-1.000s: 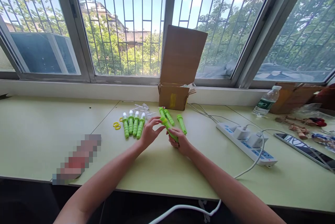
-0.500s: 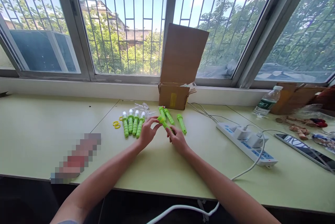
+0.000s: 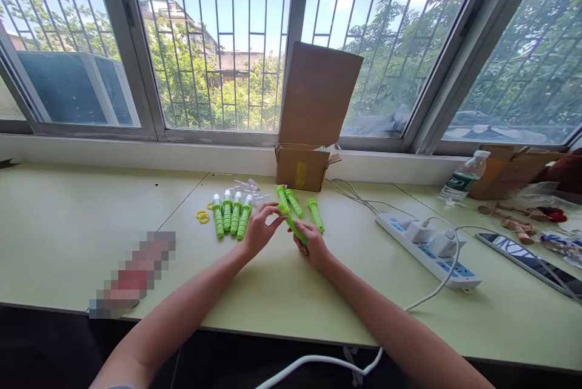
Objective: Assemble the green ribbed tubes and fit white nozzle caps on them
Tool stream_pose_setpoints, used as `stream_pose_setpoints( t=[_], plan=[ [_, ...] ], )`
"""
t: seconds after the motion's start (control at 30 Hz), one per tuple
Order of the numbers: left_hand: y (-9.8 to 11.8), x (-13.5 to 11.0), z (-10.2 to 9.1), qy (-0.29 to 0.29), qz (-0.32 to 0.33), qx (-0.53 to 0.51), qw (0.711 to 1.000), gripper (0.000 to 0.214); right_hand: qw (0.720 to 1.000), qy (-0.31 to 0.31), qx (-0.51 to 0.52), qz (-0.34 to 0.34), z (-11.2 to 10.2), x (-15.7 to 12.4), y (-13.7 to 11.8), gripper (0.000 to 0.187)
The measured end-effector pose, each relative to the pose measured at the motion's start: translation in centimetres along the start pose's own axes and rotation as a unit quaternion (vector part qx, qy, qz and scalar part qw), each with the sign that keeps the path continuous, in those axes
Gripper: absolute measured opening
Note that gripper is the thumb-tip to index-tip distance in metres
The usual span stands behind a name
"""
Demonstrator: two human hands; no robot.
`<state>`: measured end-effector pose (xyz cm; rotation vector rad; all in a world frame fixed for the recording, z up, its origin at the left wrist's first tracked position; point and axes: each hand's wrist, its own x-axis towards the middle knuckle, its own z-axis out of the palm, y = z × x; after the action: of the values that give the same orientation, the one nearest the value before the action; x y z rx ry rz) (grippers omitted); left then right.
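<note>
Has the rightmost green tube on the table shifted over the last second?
No. Judged against the cardboard box, the rightmost green tube lies in the same spot, in front of the box and just beyond the right hand.

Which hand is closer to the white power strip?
Right. The right hand is to the power strip's left, with tabletop between; the left hand is farther left, beyond the right.
</note>
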<state>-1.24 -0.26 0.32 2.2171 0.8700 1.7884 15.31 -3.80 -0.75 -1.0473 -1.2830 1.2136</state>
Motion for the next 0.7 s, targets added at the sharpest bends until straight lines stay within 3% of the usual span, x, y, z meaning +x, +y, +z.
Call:
stream_pose_setpoints(
  t=[0.47,0.7],
  plan=[
    [0.00,-0.04,0.06,0.009,0.016,-0.012,1.000,0.013,0.986,-0.072,0.134,0.073,-0.27,0.14,0.08,0.037],
    [0.12,0.03,0.11,0.013,0.024,-0.026,0.999,0.013,0.978,-0.097,0.151,0.102,-0.48,0.25,-0.16,0.037]
  ],
)
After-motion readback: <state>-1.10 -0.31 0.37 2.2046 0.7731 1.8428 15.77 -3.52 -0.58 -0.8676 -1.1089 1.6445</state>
